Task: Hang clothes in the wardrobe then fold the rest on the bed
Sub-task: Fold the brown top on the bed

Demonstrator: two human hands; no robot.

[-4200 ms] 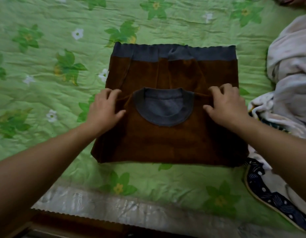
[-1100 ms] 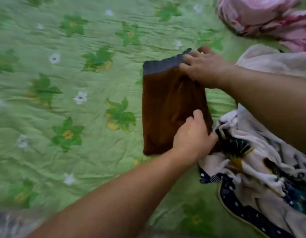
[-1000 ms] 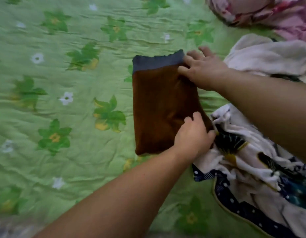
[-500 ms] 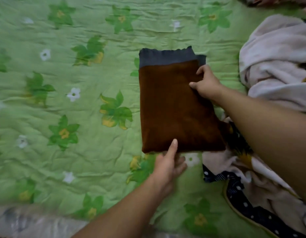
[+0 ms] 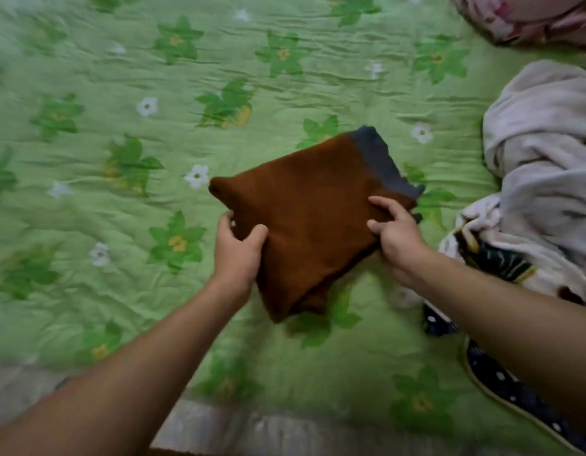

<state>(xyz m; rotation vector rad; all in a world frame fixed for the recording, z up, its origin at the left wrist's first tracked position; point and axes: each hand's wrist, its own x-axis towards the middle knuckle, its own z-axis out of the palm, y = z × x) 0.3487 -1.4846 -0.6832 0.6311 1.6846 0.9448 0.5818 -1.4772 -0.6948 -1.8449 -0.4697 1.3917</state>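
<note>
While I am holding the folded brown top (image 5: 311,218) over the green flowered bed (image 5: 120,291), my left hand (image 5: 239,255) is curling round its near-left edge, thumb on top and fingers tucked underneath. My right hand (image 5: 397,238) is pinching the right edge just below the grey hem band (image 5: 380,159). The bundle is lying slantwise between my hands, and its near corner seems to be hanging clear of the quilt with a shadow under it, though I cannot tell whether the far corner is touching. I am judging that this piece is fully folded and is being moved to a resting place. To do that well I am aiming to hold both sides level, grip firmly enough that the layers are not sliding open, and set it down flat on bare quilt. That spot should be well apart from the heap of unfolded clothes (image 5: 541,153) lying at my right.
</note>
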